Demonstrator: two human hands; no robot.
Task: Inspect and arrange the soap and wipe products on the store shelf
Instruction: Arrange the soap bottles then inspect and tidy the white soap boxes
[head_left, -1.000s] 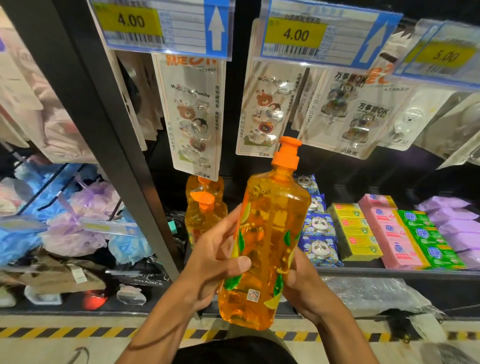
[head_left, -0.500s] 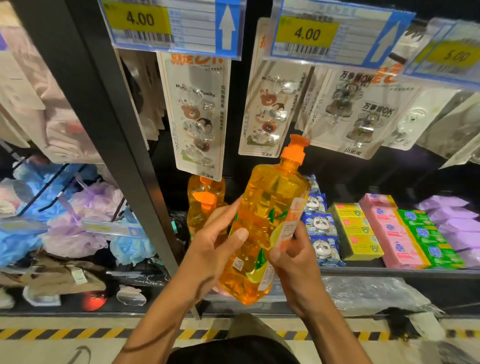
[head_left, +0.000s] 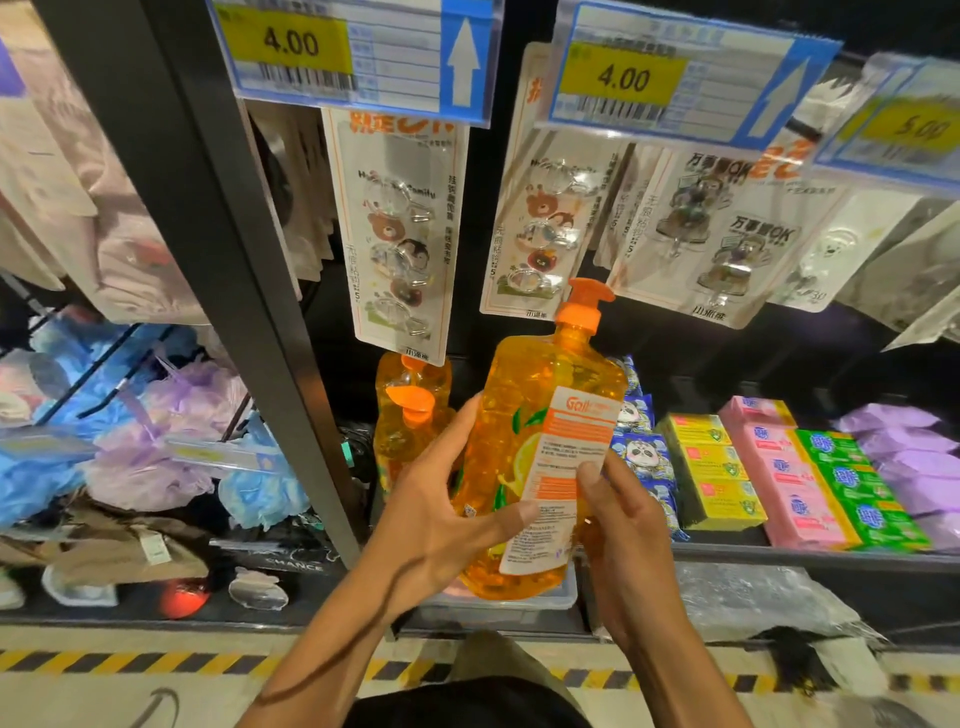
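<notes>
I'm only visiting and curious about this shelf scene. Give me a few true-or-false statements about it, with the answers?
1. The left hand and the right hand both hold the orange soap bottle. True.
2. The bottle's pump is blue. False: the pump is orange.
3. The bottle's printed label faces the camera. True.
4. The pink soap packs lie left of the held bottle. False: the pink soap packs lie to its right, between the yellow packs and the green packs.
5. Another orange bottle stands on the shelf left of the held one. True.
</notes>
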